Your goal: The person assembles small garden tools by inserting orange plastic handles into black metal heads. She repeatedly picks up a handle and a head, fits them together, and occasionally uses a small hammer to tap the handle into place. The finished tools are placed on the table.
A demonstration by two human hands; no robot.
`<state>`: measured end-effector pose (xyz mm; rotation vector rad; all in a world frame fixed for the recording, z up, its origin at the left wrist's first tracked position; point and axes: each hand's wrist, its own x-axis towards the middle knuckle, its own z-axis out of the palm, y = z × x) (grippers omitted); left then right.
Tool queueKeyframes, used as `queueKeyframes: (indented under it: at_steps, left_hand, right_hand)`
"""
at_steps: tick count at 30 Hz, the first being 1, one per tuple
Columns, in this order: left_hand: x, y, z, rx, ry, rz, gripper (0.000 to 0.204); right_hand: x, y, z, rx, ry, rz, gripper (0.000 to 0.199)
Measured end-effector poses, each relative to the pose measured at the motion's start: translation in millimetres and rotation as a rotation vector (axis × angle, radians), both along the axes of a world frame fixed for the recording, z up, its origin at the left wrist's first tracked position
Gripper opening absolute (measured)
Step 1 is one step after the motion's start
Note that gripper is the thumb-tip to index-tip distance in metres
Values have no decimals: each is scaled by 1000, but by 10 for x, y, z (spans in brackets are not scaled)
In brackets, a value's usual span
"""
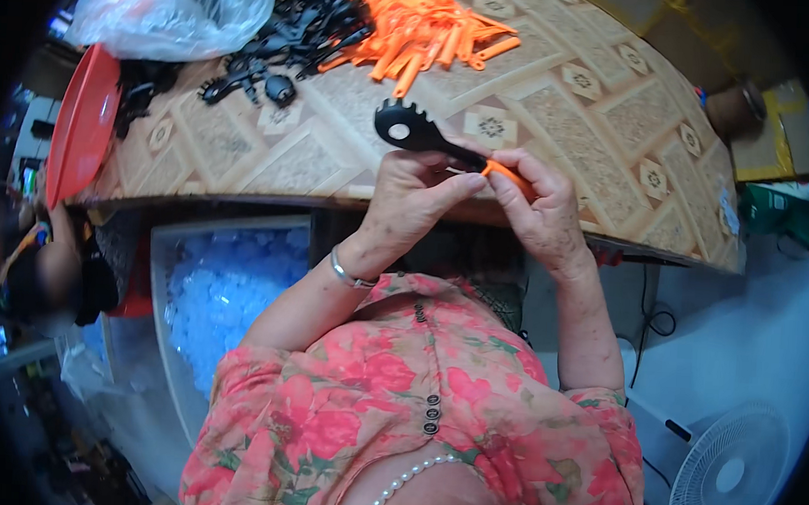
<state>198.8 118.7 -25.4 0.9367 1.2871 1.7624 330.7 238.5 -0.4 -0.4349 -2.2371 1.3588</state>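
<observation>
Patterned tabletop [559,105] bears unjoined orange handles [426,25] and black spoon heads [297,27] — plenty left — while the left hand [407,202] pinches a black pasta spoon head [411,129] and the right hand [539,209] grips its orange handle [505,173] (seemingly mid-fit).

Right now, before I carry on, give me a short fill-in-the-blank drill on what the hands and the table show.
1. The left hand holds a black spaghetti spoon head, and the right hand pinches an ____ handle against its stem.
2. The loose orange handles lie heaped at the far edge of the patterned ____.
3. Beside them lies a heap of ____ spoon heads.
4. The left wrist wears a silver ____.

Missing words: orange; table; black; bracelet
</observation>
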Motion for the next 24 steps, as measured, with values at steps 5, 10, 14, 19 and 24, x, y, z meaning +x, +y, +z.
queueKeyframes:
  at_steps: [5, 10, 14, 19, 24]
  left_hand:
    - [48, 41, -66, 31, -127, 21, 27]
    - [48, 30, -74, -16, -119, 51, 24]
    - [51, 28, -151, -61, 3, 82, 22]
    - [17, 98, -168, -82, 22, 157, 21]
    - [-10, 90, -164, -18, 43, 55, 25]
  right_hand:
    - [-41, 72, -84, 80, -2, 0, 16]
    - [-104, 80, -121, 130, 19, 18, 15]
    - [-108, 54, -175, 137, -2, -1, 13]
    - [-215, 46, -209, 34, -11, -45, 9]
    - [-175, 96, -211, -97, -4, -26, 9]
